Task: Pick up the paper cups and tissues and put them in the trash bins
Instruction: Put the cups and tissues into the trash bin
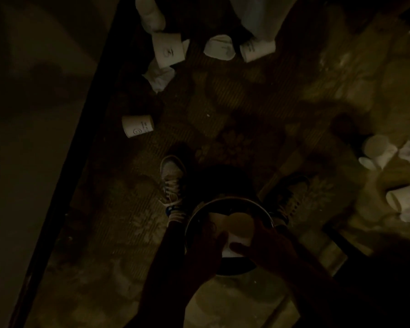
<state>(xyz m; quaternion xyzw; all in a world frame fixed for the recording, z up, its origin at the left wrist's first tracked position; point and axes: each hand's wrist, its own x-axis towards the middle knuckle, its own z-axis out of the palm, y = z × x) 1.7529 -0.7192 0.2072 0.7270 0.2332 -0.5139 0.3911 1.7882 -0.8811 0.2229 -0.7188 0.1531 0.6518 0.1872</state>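
Although the scene is very dark, a white paper cup [237, 229] can be made out directly above the open mouth of the round, metal-rimmed trash bin [265, 210], at the bottom centre of the view. The cup is tilted so that one round end is turned up toward the camera.

It is gripped by the right hand [271, 247], whose thumb is laid across the cup's lower wall; the other fingers are lost in shadow behind it. The left hand [205, 246] is set against the cup's left side, touching it. Whether its fingers are curled round the cup or merely resting on it cannot be told in this light.

Both forearms are reached in from the bottom edge, the left rising almost straight and the right slanting in from the lower right, so that the hands meet over the bin. A second pale shape is seen just left of the cup inside the rim, but it cannot be identified.

The bin is stood on a patterned carpet [234, 102] between two laced shoes, the left shoe [172, 178] and the right shoe [291, 197].

Further out, a printed cup [137, 126] is lain on its side, well apart from the bin. A crumpled tissue [160, 76] is found beyond it, touching a larger toppled cup [167, 49]. More cups are scattered at the top, and a pale cup [379, 150] is seen at the right edge.
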